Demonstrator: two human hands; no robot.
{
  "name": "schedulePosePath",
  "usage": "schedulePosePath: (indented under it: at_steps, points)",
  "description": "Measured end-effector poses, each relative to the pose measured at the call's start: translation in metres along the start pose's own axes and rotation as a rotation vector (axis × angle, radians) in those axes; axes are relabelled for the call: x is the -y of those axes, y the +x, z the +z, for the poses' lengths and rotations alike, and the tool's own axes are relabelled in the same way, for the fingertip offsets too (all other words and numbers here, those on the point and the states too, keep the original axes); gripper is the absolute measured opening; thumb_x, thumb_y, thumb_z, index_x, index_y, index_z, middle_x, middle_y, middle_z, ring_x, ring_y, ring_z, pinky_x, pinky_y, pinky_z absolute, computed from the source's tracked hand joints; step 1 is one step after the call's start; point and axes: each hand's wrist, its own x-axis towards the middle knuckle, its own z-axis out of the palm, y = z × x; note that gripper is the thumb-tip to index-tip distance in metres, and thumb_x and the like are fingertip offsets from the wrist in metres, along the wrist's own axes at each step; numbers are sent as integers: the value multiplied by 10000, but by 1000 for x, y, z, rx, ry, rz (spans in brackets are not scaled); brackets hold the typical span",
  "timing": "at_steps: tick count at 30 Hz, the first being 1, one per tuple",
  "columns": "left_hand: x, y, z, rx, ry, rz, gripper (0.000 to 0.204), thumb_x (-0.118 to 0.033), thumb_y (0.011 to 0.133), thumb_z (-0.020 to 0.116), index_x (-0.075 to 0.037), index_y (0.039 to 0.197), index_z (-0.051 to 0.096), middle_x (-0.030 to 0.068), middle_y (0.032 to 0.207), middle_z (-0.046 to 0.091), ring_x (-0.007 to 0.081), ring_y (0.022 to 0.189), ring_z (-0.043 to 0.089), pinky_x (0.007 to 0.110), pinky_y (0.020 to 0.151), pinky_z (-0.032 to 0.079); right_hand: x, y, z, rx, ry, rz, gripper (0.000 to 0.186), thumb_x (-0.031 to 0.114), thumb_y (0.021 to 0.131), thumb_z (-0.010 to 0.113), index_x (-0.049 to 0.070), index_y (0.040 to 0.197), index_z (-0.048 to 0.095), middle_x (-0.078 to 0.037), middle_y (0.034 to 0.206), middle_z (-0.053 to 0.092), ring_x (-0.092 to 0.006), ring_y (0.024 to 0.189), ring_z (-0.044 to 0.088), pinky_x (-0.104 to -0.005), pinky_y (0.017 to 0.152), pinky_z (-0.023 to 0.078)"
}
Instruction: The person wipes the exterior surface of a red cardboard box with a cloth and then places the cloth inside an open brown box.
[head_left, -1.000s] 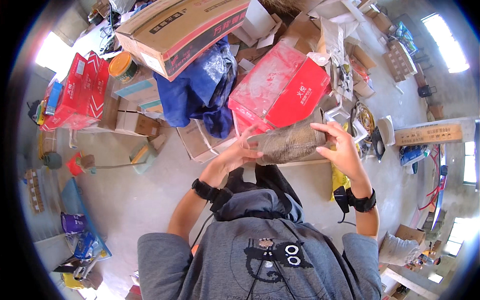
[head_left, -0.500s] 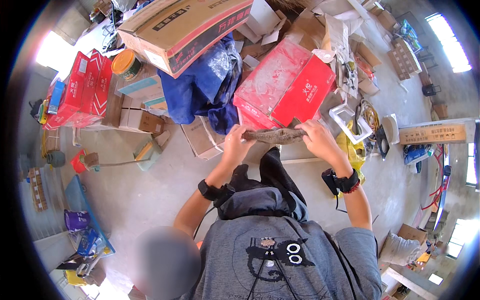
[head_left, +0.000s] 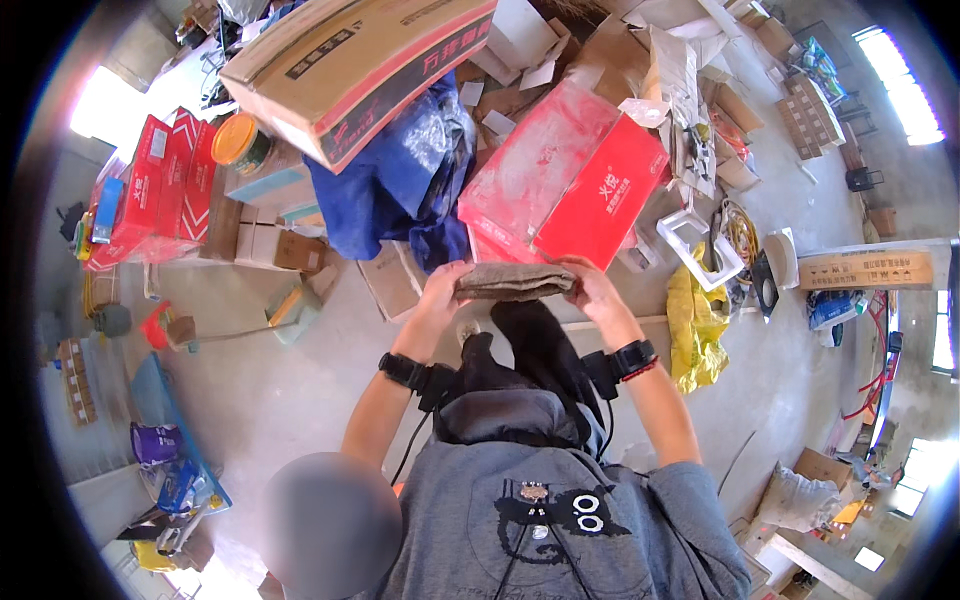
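Observation:
A folded grey-brown cloth (head_left: 514, 282) is stretched sideways between my hands, in front of my body. My left hand (head_left: 444, 287) pinches its left end, and my right hand (head_left: 590, 286) grips its right end. The cloth looks flat and layered, with a thick folded edge. Just beyond it sits a dusty red box (head_left: 600, 190). Dark wrist bands with small devices are strapped on both my wrists.
A large cardboard box (head_left: 345, 75) rests above a blue cloth (head_left: 395, 180) at the far left. Left of that are an orange-lidded tub (head_left: 240, 142) and red boxes (head_left: 165, 190). A yellow sack (head_left: 695, 330) and a white frame (head_left: 700, 248) lie to the right.
Both hands have moved left and a little closer together with the cloth. The cloth, narrow and bunched before, now looks flatter and more neatly folded.

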Motion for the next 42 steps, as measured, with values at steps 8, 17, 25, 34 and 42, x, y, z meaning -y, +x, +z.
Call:
schedulePosePath:
  at_steps: [8, 17, 25, 34, 42]
  points:
    - [-12, 65, 2, -133, -1, 59, 313, -33, 761, 638, -125, 972, 426, 37, 936, 554, 175, 832, 595, 319, 671, 506, 2, 57, 10, 40, -8, 169, 149, 245, 824, 591, 119, 903, 605, 4, 738, 582, -111, 624, 543, -275, 603, 444]
    - [-41, 99, 24, -171, 137, 116, 480, 32, 707, 649, -27, 1127, 423, 93, 903, 589, 185, 818, 605, 290, 696, 518, 9, 84, 18, -113, -618, -185, 305, 250, 745, 671, 43, 952, 585, -69, 761, 592, -215, 672, 590, -334, 614, 474]
    - [-29, 103, 29, -229, 780, 559, 579, -74, 676, 678, -25, 1193, 421, 164, 988, 613, 231, 853, 624, 346, 793, 484, 20, 61, 27, -167, -1376, -919, 397, 232, 721, 653, 62, 1068, 561, -150, 1067, 514, -319, 1032, 471, -415, 839, 414]
    - [-45, 85, 45, -382, 1210, 765, 737, -19, 603, 739, -93, 1255, 403, 169, 1158, 469, 321, 1049, 475, 370, 862, 429, 1, 54, 53, -71, -1506, -985, 427, 100, 706, 642, 76, 1114, 520, -91, 1097, 497, -286, 1039, 463, -405, 879, 371]
    - [-74, 84, 45, 37, 1744, 1107, 325, -12, 659, 627, -134, 960, 611, 15, 1016, 561, 217, 1055, 490, 391, 921, 332, -3, 72, 44, -31, -1385, -1016, 297, 26, 673, 600, 75, 966, 596, -78, 926, 565, -272, 911, 523, -377, 794, 404]
